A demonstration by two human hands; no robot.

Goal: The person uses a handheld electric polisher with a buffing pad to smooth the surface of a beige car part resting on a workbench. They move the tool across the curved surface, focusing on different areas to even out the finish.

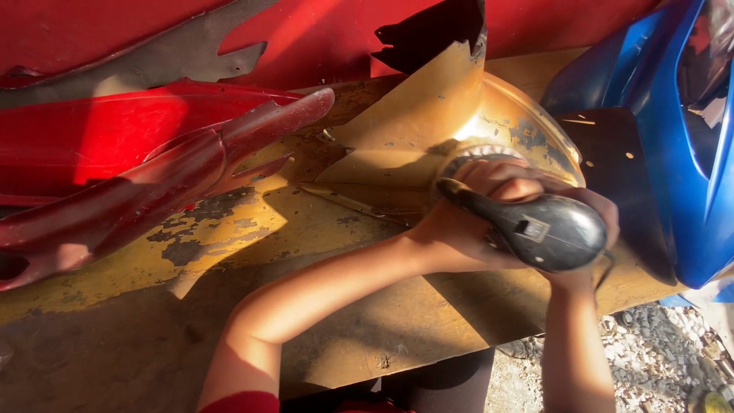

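Observation:
A black electric sander (547, 227) lies over a gold-coloured curved body panel (428, 130) with worn, patchy paint. Its round disc (482, 155) rests on the panel's domed part. My left hand (459, 222) wraps the sander's front, fingers curled over the top near the disc. My right hand (596, 229) grips the tool's rear body from behind and is mostly hidden by it. Both forearms come up from the bottom edge. The panel rests on a yellow board (229, 245) with flaking paint.
A dark red curved body panel (153, 183) lies on the board at left, before a bright red one (92, 130). A blue fairing (688, 153) stands at right. Red panels lean at the back. Gravel ground (657, 344) shows at the bottom right.

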